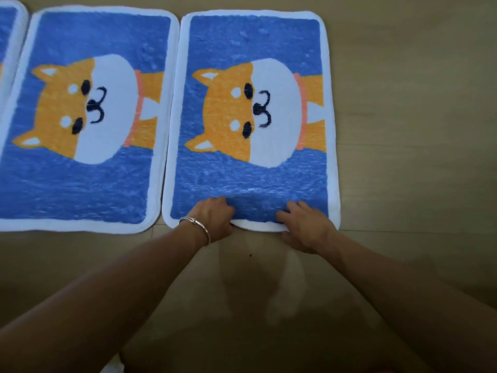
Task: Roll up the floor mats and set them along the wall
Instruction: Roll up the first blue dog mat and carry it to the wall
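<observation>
Three blue floor mats with a white border and an orange dog face lie flat side by side on the wooden floor. The right mat (252, 117) is straight ahead of me. My left hand (213, 219), with a silver bracelet on the wrist, grips its near edge, fingers over the blue pile. My right hand (306, 224) grips the same edge further right, thumb under the white border, which is slightly lifted between my hands. The middle mat (83, 117) lies untouched to the left. Only a sliver of the third mat (8, 36) shows at the far left.
Bare wooden floor (416, 130) stretches to the right of the mats and in front of them towards me. A small dark speck (250, 255) lies on the floor just below my hands. No wall is in view.
</observation>
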Motion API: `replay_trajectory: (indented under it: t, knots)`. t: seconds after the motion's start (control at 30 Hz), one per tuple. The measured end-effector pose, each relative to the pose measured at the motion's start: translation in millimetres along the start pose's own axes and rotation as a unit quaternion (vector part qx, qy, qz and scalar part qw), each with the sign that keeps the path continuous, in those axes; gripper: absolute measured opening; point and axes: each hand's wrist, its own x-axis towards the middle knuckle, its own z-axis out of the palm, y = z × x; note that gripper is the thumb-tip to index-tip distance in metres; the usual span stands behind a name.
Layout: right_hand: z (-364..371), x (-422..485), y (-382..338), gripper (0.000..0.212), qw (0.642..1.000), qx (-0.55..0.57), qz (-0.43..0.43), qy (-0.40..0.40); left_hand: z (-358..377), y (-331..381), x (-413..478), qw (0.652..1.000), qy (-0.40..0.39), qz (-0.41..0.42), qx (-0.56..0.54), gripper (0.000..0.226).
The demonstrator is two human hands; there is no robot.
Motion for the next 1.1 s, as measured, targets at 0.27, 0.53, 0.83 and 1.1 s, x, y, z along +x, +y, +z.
replay_trajectory:
  t: [0.27, 0.53, 0.83, 1.1]
  knots:
    - [2, -9, 8, 0.019, 0.977, 0.166, 0.042, -0.124, 9, -4, -20, 0.986, -0.079, -0.03, -0.146, 0.022]
    - [19, -25, 0, 0.031, 0.994, -0.034, -0.093, 0.037, 30, 17, -38, 0.999, 0.048, -0.014, 0.007, 0.033]
    - [34, -32, -1, 0.051, 0.975, -0.195, -0.092, 0.058, 61, 28, -56, 0.969, 0.075, 0.095, 0.217, 0.054]
    - [35, -35, -20, 0.055, 0.995, -0.092, -0.012, 0.025, 61, 42, -49, 0.973, 0.075, 0.011, 0.217, 0.047]
